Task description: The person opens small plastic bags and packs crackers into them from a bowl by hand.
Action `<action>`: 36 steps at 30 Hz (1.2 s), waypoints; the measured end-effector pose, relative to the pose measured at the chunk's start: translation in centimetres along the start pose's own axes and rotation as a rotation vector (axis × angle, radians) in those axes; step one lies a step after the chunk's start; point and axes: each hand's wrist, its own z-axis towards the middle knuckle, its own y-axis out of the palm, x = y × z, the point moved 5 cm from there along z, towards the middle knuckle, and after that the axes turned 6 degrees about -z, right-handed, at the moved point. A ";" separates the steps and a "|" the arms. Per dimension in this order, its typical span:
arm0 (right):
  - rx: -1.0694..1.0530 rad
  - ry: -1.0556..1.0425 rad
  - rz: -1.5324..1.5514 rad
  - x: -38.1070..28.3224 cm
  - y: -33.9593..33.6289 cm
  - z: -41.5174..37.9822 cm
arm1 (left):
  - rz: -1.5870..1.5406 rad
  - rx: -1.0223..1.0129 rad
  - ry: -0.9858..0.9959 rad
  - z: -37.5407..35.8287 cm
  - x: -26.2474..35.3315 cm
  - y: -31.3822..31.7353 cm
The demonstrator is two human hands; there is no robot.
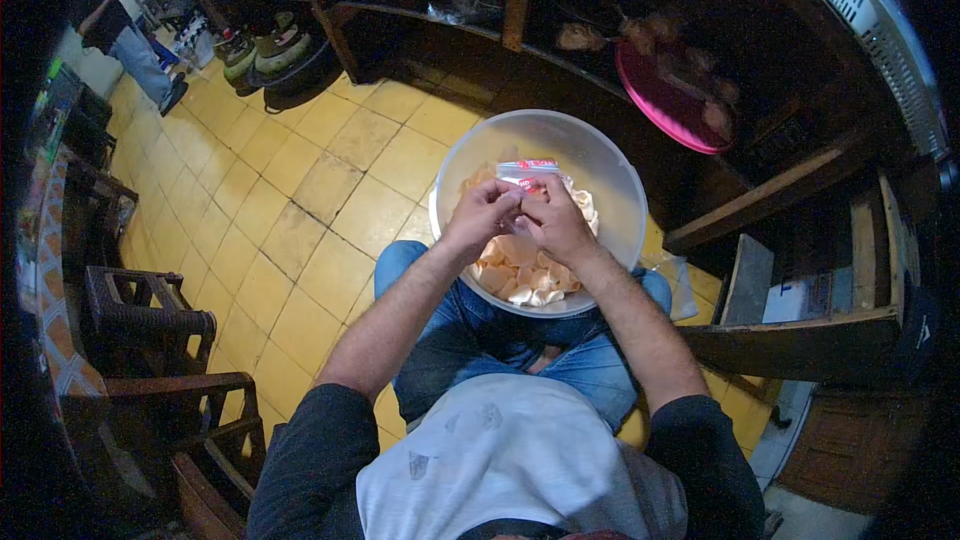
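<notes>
On the left, the left hand [484, 212] is held over a wide translucent tub [618, 195], its grip brought together at the near edge of a red-printed plastic packet [528, 169], as far as can be seen. The packet is held above pale, curled chips [515, 265]; thin film is suggested, so it should be light, soft, rather slippery and easily torn, and is best pinched at its edges. The chips look dry and brittle and should be scooped loosely, not squeezed. To the right, the packet is met by the right hand [560, 220], whose grip is likewise pinched; which fingers bear on the film cannot be told. Farthest right, the tub's rim looks stiff enough to be held.
</notes>
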 end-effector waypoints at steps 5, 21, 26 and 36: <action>-0.183 0.045 0.133 1.6 1.7 -0.8 | 0.136 0.125 0.053 -0.8 1.4 0.4; 0.341 0.470 0.584 5.1 -1.2 -0.6 | 0.625 0.168 0.477 -0.7 2.0 0.3; -0.282 0.283 0.015 5.0 3.8 -2.1 | -0.091 0.368 0.533 -0.6 3.4 -2.3; -1.097 -0.051 -0.407 0.9 8.2 -3.2 | -0.223 0.310 0.444 -0.9 3.0 -2.0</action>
